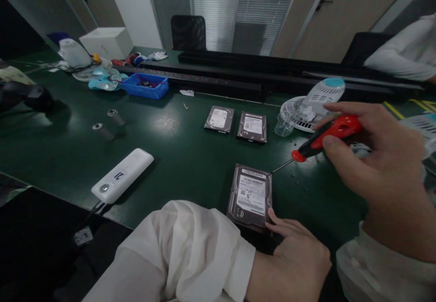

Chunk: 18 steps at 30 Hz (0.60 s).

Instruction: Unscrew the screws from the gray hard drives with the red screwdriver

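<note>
A hard drive (pixel 251 195) with a white label lies face up on the green table in front of me. My left hand (pixel 294 256) reaches across to its near right corner and grips the edge, some fingers hidden under or behind it. My right hand (pixel 381 152) is closed round the red and black handle of a screwdriver (pixel 335 134). The screwdriver's thin metal shaft slants down to the left, its tip at the drive's far right corner. Whether the tip sits in a screw I cannot tell.
Two more hard drives (pixel 219 119) (pixel 252 127) lie farther back. A white power bank (pixel 122 175) marked 21 and two metal cylinders (pixel 104 131) stand left. A blue basket (pixel 146 92), a white fan (pixel 325 95) and several small screws (pixel 297 182) are about. Another person's sleeve (pixel 403 54) shows far right.
</note>
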### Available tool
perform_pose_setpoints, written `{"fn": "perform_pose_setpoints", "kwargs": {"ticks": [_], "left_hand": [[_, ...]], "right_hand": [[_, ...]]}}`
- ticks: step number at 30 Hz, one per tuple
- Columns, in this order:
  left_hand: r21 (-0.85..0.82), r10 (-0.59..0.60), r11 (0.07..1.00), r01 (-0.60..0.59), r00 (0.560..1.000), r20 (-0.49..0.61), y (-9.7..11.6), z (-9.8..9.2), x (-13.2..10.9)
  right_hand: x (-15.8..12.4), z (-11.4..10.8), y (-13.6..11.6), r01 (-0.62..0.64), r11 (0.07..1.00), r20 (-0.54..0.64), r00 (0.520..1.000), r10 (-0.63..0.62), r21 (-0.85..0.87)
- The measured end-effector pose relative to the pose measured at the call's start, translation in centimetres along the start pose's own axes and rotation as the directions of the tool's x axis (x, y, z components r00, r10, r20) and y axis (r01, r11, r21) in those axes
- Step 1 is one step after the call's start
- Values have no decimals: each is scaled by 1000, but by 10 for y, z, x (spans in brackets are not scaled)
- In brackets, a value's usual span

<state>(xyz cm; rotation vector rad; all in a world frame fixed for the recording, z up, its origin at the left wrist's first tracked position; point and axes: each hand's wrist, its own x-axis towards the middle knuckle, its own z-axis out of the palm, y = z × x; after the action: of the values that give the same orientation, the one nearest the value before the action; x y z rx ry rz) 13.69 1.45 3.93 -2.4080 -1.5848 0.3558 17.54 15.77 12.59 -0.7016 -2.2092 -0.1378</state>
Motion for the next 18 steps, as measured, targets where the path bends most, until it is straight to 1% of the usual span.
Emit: {"fn": "perform_pose_setpoints", "kwargs": {"ticks": [2,4,6,9,10,11,13,15,17,18], "left_hand": [[80,16,997,-17,1000,8,1,1,0],[191,12,982,-13,1000,5,2,4,-2],[256,12,967,-11,1000,-4,5,9,-3],[239,36,971,-34,999,-6,8,14,-4],[223,47,974,-44,999,-6,8,15,-4],[223,50,974,-42,998,-28,8,15,-4],[250,40,968,-24,997,-61,6,15,-5],[264,60,964,-38,995,-74,4,15,-6],[269,88,961,-68,994,-66,4,16,-8],[273,93,959,-71,993,-67,4,17,-8]], "right_hand": [[1,2,0,15,997,-28,999,-17,-80],[1,3,1,42,991,-34,998,-47,-124],[1,3,1,33,996,-9,999,-33,-81],[0,1,3,-3,999,48,999,0,48],[0,0,4,-4,998,46,999,1,57],[0,0,5,3,999,31,1000,-4,34],[0,1,6,17,998,-12,1000,-17,-68],[0,0,6,21,986,-28,999,-26,-163],[-1,-2,4,-12,981,11,1000,15,-194],[-2,-3,2,-37,983,40,998,44,-180]]}}
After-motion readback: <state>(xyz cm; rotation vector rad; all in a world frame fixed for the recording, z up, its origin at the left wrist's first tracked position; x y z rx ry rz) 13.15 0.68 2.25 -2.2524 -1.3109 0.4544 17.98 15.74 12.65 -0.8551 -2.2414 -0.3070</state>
